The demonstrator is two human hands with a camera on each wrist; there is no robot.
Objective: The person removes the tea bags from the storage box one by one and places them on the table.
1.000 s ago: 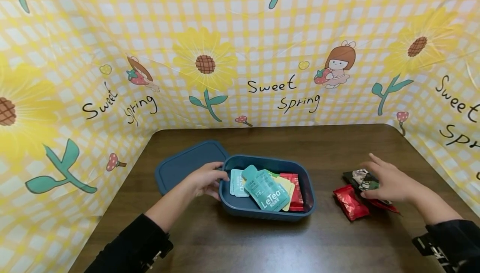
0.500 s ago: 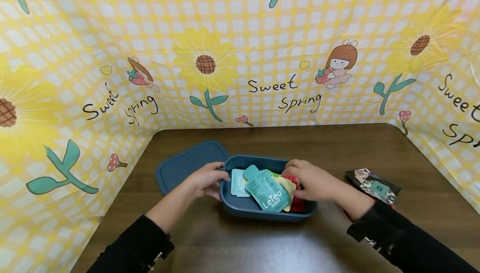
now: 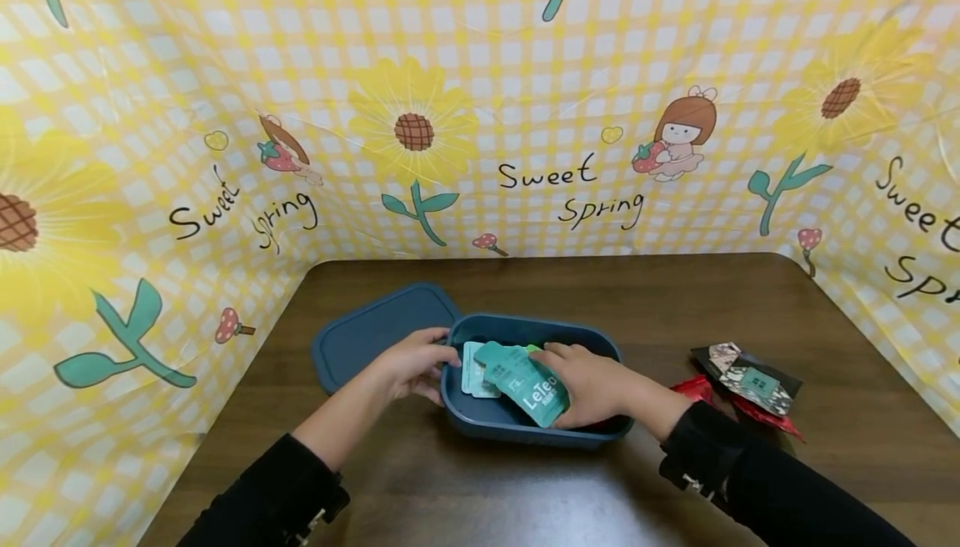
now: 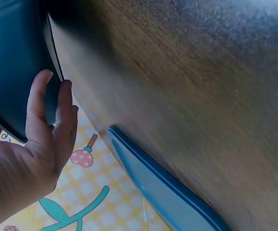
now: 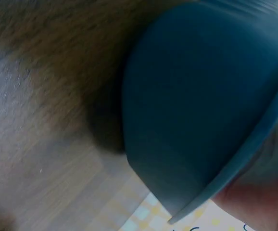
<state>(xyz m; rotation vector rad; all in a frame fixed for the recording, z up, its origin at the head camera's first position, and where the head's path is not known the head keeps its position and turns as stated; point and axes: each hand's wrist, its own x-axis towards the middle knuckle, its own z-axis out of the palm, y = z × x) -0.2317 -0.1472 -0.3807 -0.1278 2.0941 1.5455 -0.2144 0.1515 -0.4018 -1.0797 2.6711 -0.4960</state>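
My left hand (image 3: pixel 412 363) grips the left end of a dark blue plastic box (image 3: pixel 525 435), thumb at its rim. In the left wrist view its fingers lie against the box's outer wall (image 4: pixel 9 62). Reaching over the right end, my right hand (image 3: pixel 592 384) is down inside the box and holds the right part of a teal LeTea sachet (image 3: pixel 517 380). A paler teal sachet (image 3: pixel 478 376) lies left of it, and a bit of green packet shows by the fingertips. Whatever is under the right hand is hidden. The right wrist view shows mostly the box's outside (image 5: pixel 196 106).
Behind the left hand, a blue lid (image 3: pixel 382 334) lies flat on the brown table (image 3: pixel 465 497). To the right are a black patterned packet (image 3: pixel 750 376), a red packet (image 3: pixel 696 388) partly behind the sleeve, and another red packet (image 3: pixel 772 419). A yellow checked cloth (image 3: pixel 480 72) surrounds the table.
My right hand came from the packets on the right into the box with a red packet, then shifted left onto the teal sachet, which has turned slightly. The left hand stays on the box.
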